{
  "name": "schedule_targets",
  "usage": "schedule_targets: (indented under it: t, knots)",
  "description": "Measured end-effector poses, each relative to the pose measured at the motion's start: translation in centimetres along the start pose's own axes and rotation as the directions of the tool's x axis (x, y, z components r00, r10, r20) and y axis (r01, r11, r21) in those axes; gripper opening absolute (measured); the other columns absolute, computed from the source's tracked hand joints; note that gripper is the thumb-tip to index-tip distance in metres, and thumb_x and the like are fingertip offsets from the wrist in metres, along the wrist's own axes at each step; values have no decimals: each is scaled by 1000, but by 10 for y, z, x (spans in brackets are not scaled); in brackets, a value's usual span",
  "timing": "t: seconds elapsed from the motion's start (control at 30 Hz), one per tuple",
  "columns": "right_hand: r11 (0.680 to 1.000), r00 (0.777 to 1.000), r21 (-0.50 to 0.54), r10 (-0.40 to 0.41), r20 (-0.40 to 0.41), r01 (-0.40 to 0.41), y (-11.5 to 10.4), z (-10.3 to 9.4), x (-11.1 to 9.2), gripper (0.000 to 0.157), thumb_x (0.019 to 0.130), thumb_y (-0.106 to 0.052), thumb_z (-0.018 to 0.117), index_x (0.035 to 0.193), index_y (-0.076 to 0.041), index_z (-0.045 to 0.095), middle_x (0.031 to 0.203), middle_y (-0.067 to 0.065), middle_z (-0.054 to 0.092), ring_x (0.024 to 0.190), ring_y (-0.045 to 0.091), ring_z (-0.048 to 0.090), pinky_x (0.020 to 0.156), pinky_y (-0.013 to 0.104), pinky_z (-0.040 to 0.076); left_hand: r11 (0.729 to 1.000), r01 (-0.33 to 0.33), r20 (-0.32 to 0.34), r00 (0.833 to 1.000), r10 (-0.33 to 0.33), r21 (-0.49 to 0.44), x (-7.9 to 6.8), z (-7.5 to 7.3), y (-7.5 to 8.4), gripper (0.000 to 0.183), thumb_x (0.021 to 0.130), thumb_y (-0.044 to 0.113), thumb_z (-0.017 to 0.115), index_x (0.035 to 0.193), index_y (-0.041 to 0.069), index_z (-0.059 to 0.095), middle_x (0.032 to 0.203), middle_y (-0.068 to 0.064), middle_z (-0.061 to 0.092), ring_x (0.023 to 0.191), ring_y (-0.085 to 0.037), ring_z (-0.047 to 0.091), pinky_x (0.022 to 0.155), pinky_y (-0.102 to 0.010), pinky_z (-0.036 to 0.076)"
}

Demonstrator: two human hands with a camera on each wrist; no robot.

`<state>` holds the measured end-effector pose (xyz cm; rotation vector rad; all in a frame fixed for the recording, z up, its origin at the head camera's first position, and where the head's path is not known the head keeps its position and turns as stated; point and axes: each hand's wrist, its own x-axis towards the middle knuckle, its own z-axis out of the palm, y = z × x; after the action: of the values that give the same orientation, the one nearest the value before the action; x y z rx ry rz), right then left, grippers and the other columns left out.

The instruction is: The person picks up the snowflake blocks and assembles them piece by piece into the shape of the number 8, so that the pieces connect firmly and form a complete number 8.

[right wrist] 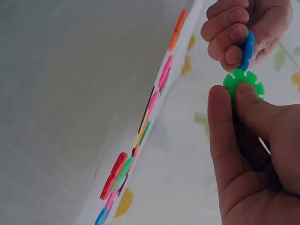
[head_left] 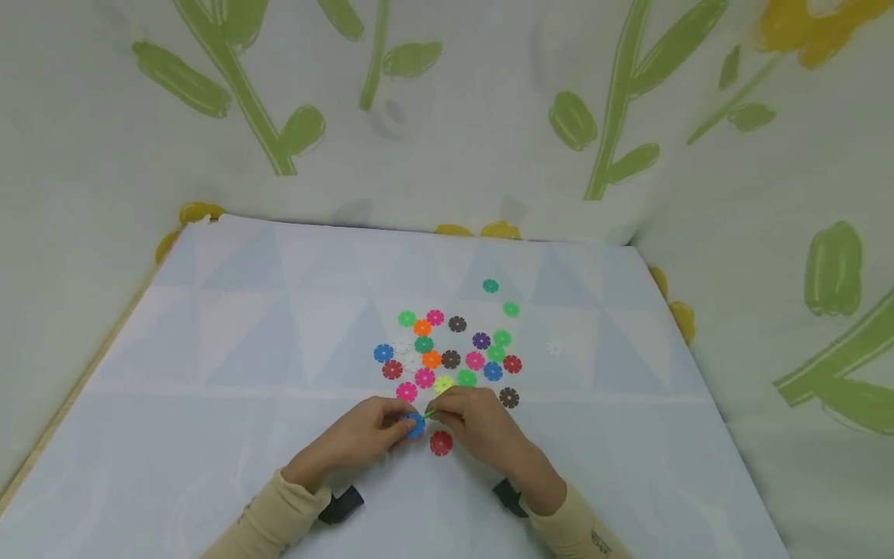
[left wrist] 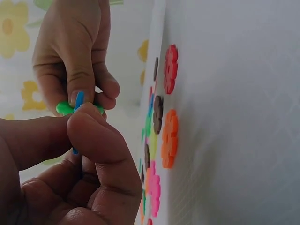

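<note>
A: What's each hand doing?
B: The left hand (head_left: 363,432) pinches a blue disc (right wrist: 248,49) between thumb and fingers; the right hand (head_left: 483,425) pinches a green disc (right wrist: 240,77). Both discs meet at the near side of the table (head_left: 615,458), between the hands.
A: Slotted together?
B: I can't tell. Their rims look to be touching, but fingertips cover much of both.
A: What else is covered?
B: The yellow disc (head_left: 443,383), just beyond the right hand, is partly hidden by it. An orange disc (left wrist: 170,139), plain from the left wrist, barely peeks out beneath the blue one from the head view. The near red disc (head_left: 441,443) shows whole.
A: And farther off?
B: White discs (head_left: 412,362) left of the scattered pile blur into the pale surface; I couldn't count them.
A: Any writing?
B: A dark mark (head_left: 601,542) on the right sleeve (head_left: 574,522), too small to read. Both sleeves are cut off at the near edge.
</note>
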<state>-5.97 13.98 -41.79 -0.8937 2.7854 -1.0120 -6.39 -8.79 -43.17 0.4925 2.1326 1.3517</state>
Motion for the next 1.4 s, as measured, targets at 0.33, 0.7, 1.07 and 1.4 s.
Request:
schedule_targets:
  t: [0.33, 0.7, 1.07, 1.4]
  knots:
    - [999, 1000, -35, -30, -3, 30, 0, 2, -2, 16, 86, -4, 80, 101, -10, 80, 95, 1, 79, 87, 13, 75, 80, 19, 58, 999, -27, -17, 999, 27, 27, 1, 3, -2, 17, 102, 21, 63, 109, 8, 71, 74, -3, 61, 66, -10, 54, 62, -25, 46]
    - [999, 999, -7, -44, 23, 44, -2, 2, -3, 15, 84, -4, 81, 99, -10, 81, 93, 1, 80, 87, 13, 75, 79, 17, 57, 998, 10, -54, 998, -14, -58, 0, 6, 0, 12, 97, 14, 69, 104, 5, 65, 82, -2, 62, 68, -15, 59, 58, -24, 49]
    - [997, 996, -14, -69, 59, 70, -3, 0, -3, 18, 84, -5, 81, 102, -9, 81, 94, 1, 80, 87, 12, 75, 81, 18, 57, 990, 31, 22, 999, -29, -136, 1, 7, -3, 18, 98, 16, 69, 108, 3, 62, 82, -3, 62, 69, -16, 61, 64, -26, 52]
    - [999, 1000, 44, -1, 24, 0, -1, 4, -4, 24, 87, -10, 81, 110, -13, 78, 102, -3, 79, 92, 7, 73, 82, 15, 56, 982, 16, 92, 996, 2, -189, 1, 7, -5, 43, 98, 18, 68, 135, 0, 55, 84, -5, 65, 70, -16, 63, 67, -26, 53]
